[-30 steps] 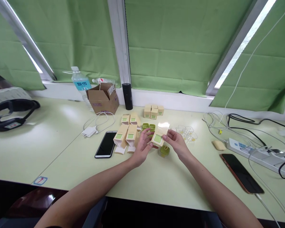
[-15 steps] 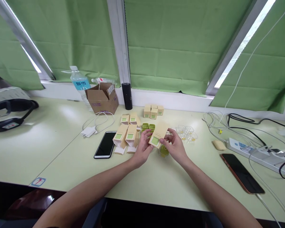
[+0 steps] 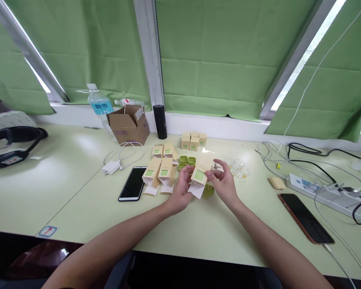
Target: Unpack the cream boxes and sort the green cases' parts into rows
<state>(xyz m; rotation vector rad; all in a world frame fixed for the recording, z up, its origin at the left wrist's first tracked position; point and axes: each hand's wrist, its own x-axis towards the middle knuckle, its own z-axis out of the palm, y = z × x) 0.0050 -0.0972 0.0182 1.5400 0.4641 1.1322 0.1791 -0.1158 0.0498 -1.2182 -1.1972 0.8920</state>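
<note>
Between my two hands is a small beige carton (image 3: 200, 170) with a green square on its face and a white flap hanging from its near end. My left hand (image 3: 182, 192) grips its left side; the fingers of my right hand (image 3: 224, 182) pinch its right side. Beneath and just right of the carton, a green container (image 3: 209, 191) is partly hidden. Several green cups (image 3: 187, 160) stand behind my left hand. Left of it lie several beige cartons (image 3: 159, 168) with white flaps out. Clear plastic pieces (image 3: 237, 167) are clustered beyond my right hand.
Several closed beige boxes (image 3: 193, 140) stand at the back, near a black cylinder (image 3: 160, 122) and a cardboard box (image 3: 129, 126). A phone (image 3: 133, 184) lies left; another phone (image 3: 306, 218) and a power strip (image 3: 325, 194) with cables lie right.
The carton between my hands has gone from flat-looking to opened out into a box shape, its white flap now hanging toward me. My hands have barely moved.
</note>
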